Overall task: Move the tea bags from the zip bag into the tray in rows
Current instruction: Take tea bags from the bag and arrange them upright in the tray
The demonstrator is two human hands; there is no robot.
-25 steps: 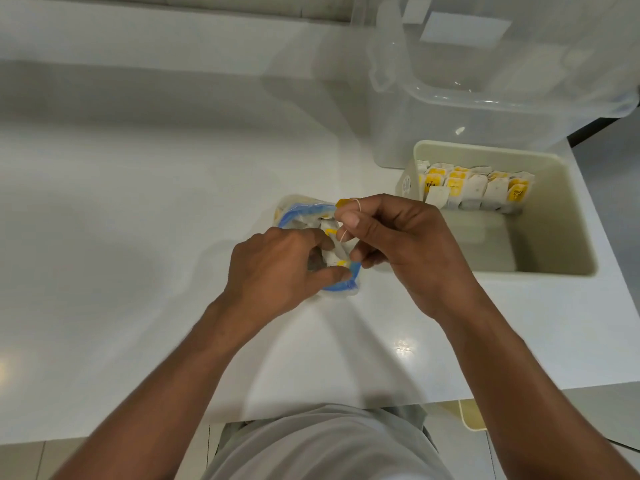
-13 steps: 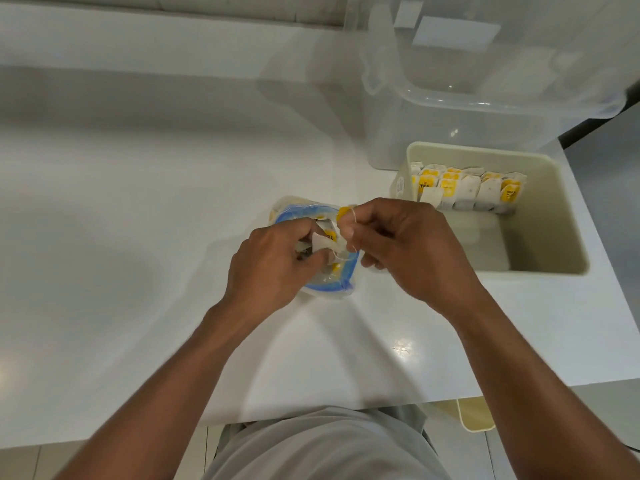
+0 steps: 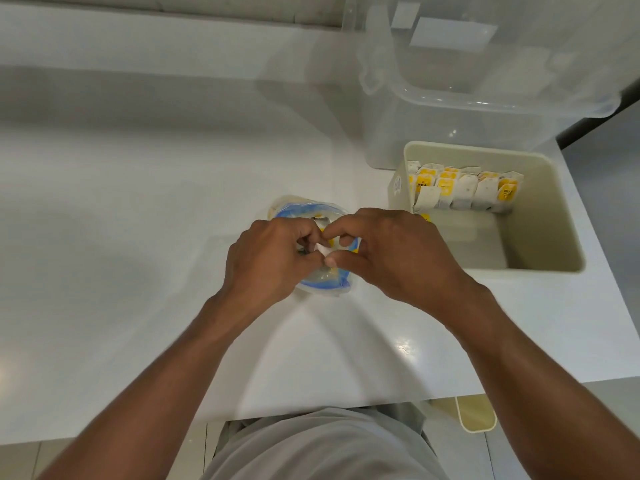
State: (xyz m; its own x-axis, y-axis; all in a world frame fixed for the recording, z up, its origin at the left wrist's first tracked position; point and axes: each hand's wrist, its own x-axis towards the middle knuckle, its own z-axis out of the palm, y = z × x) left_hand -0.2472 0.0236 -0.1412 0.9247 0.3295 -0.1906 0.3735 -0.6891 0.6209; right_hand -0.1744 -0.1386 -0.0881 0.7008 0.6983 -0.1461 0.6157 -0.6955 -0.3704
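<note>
Tray (image 3: 551,213) one, zip bag (image 3: 323,285) one

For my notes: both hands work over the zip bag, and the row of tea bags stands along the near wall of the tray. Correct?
No: the head view shows the row of tea bags along the far wall of the tray. The left hand and right hand do work over the zip bag, pinching one tea bag.

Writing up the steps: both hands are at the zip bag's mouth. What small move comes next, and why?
Probably lift the tea bag clear of the zip bag: the left hand and right hand both pinch it at the mouth, and the tray has bare floor before its row.
</note>
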